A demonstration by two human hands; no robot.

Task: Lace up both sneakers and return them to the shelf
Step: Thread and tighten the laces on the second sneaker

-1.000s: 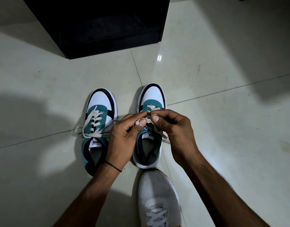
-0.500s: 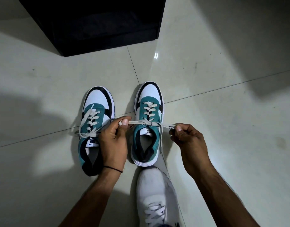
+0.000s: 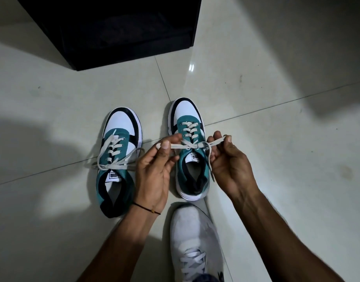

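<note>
Two teal, white and black sneakers stand side by side on the tiled floor, toes pointing away. The left sneaker (image 3: 119, 159) has its white lace tied loosely, with loops trailing to the sides. Over the right sneaker (image 3: 190, 159) a white lace (image 3: 192, 146) runs taut from side to side above the top eyelets. My left hand (image 3: 154, 165) pinches the lace's left end between thumb and fingers. My right hand (image 3: 230, 161) holds a loop of the right end, and a loose tail hangs down beside the shoe.
A black shelf unit (image 3: 118, 29) stands on the floor just beyond the sneakers, its interior dark. My own grey-white shoe (image 3: 193, 241) is planted right behind the right sneaker. Pale floor tiles (image 3: 276, 129) spread to the right and left.
From pinching the lace together over the right sneaker, my hands pulled apart and drew it taut. Now my right hand has come back toward the shoe, holding a loop.
</note>
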